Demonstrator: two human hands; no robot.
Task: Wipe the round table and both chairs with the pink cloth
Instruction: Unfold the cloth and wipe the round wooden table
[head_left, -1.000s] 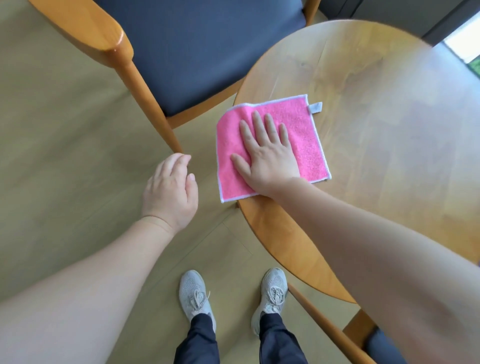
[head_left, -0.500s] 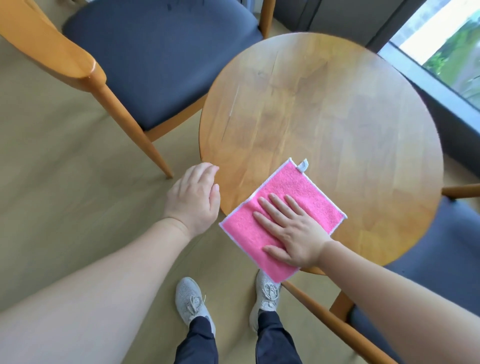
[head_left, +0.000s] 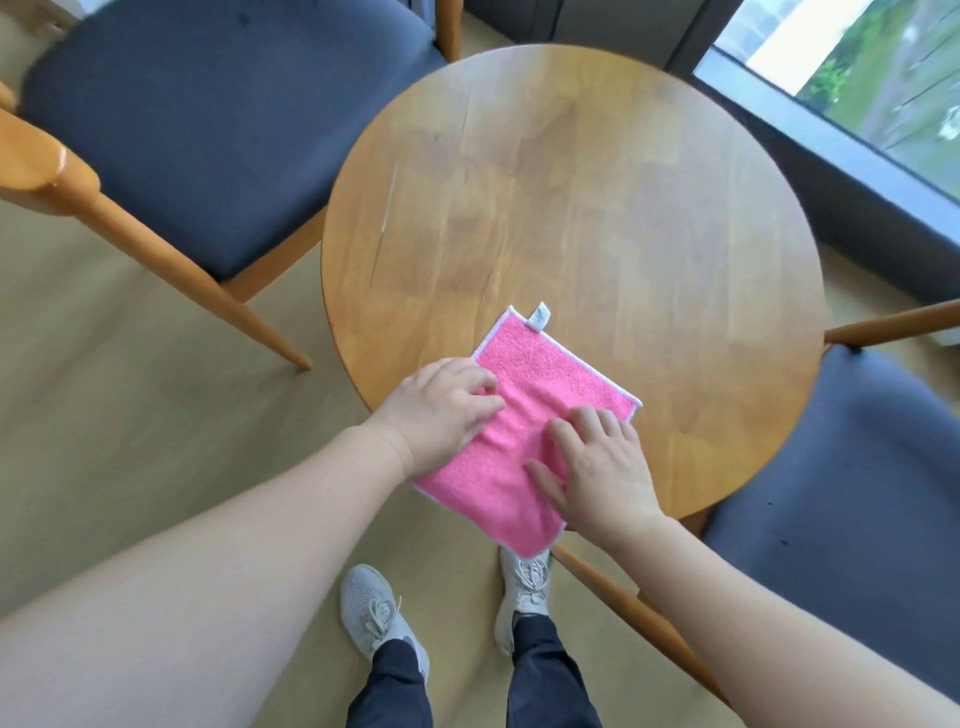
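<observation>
Pink terry, one cloth (head_left: 524, 431), lies at the lower edge of the table (head_left: 597, 208), just below frame centre; its near corner hangs past the rim over the floor (head_left: 130, 415), its white tag points to the table's middle. We have both hands on it; our left hand (head_left: 441, 415) sits on its left edge with fingers curled and tips pressed into the pile, bunching it slightly; whether it pinches a fold or only presses, we cannot tell; our right hand (head_left: 597, 473) lies on the right half, fingers loosely bent and a little spread, pressing down.

Risks, as we judge them; the overhanging corner could drag the cloth off the rim if both hands lift together, since little weight holds it; bunching under the left fingers could leave the cloth rucked, so it would wipe in streaks rather than flat; a hard push toward the far side could rock a light table or carry the cloth off the opposite edge; most of the top looks untouched, so the job seems early.

Counting outward; one cloth, one table, two hands; two chairs, one (head_left: 208, 130) at upper left and one (head_left: 857, 493) at lower right, both dark-cushioned; two grey shoes (head_left: 379, 618) at bottom centre; one window (head_left: 857, 67) at upper right.
</observation>
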